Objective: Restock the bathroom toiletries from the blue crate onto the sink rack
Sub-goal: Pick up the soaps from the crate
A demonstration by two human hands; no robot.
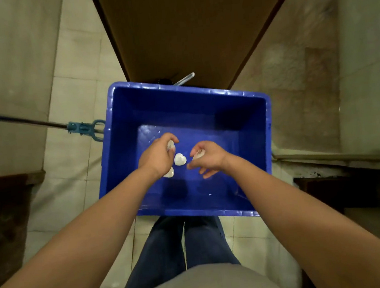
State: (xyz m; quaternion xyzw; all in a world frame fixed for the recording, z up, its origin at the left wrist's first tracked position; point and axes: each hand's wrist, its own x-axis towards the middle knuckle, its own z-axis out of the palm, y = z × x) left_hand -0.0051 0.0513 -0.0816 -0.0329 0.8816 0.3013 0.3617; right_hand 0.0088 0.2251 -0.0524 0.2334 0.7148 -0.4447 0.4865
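The blue crate (248,123) stands on the tiled floor below me, seen from straight above. Both my hands reach down inside it. My left hand (158,155) curls its fingers round a small white item with printed text (170,145). My right hand (207,157) pinches another small white item with print (199,153). Between the hands a white heart-shaped soap (180,159) lies on the crate floor. A further white piece (169,173) shows partly under my left wrist. The sink rack is not in view.
A brown wooden door (172,28) rises just beyond the crate. A mop handle with a blue clamp (82,128) lies on the floor to the left, touching the crate's side. A raised threshold (326,156) runs on the right. My legs stand at the crate's near edge.
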